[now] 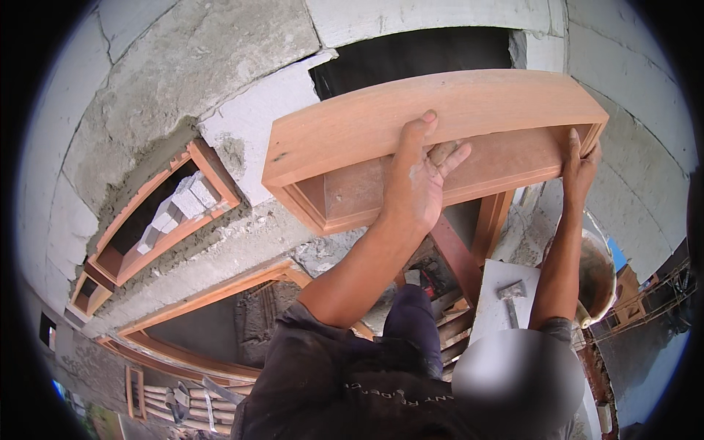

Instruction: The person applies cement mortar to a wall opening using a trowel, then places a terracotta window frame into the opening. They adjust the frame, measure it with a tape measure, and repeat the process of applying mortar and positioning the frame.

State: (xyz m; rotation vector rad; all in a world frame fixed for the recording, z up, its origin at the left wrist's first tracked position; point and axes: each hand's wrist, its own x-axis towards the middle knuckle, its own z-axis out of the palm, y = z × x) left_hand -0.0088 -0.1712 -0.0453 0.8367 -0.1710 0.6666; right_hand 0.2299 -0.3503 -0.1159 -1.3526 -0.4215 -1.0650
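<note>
A long, box-like wooden frame [337, 136] is held up in front of a dark rectangular opening [418, 59] in the pale block wall. My left hand [425, 176] is on its lower middle, the thumb up against the outer board and the fingers reaching inside. At the right end my right hand [581, 158] grips the frame's corner, thumb upward. The frame sits tilted, just below and outside the opening, covering its lower part. Its hollow inside faces down toward me.
A similar wooden frame [105, 253] is set in the wall at left, with white block pieces [194, 194] in it. Below is a larger wooden window frame [198, 297]. A hammer-like tool [512, 292] lies on a white board [493, 282], beside a bucket [603, 268]. Bamboo poles [194, 407] are lower left.
</note>
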